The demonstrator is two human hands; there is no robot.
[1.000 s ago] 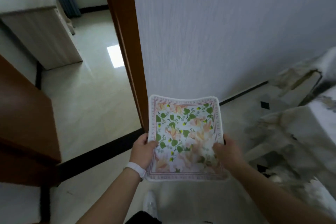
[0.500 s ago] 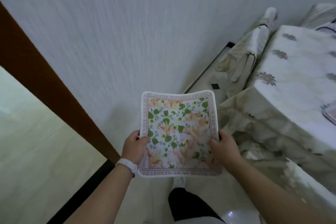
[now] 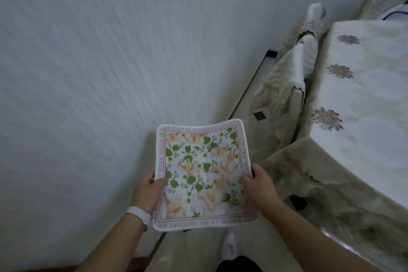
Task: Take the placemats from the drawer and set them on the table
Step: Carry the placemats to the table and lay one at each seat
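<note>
A square floral placemat (image 3: 204,172), white-edged with green leaves and peach flowers, is held flat in front of me at waist height. My left hand (image 3: 146,192) grips its left edge, thumb on top, with a white band on the wrist. My right hand (image 3: 258,184) grips its right edge the same way. The table (image 3: 364,104), draped in a white cloth with embroidered flowers, stands to the right of the placemat, a short way off. No drawer is in view.
A white textured wall (image 3: 99,73) fills the left and centre. Cloth-covered chairs (image 3: 293,73) stand between the wall and the table. A narrow strip of pale tiled floor (image 3: 245,104) runs along the wall. My shoe (image 3: 229,247) is below the placemat.
The view has swung right: the doorway and wooden frame have left the picture and the covered table has come in at the right. Both hands have kept hold of the placemat.
</note>
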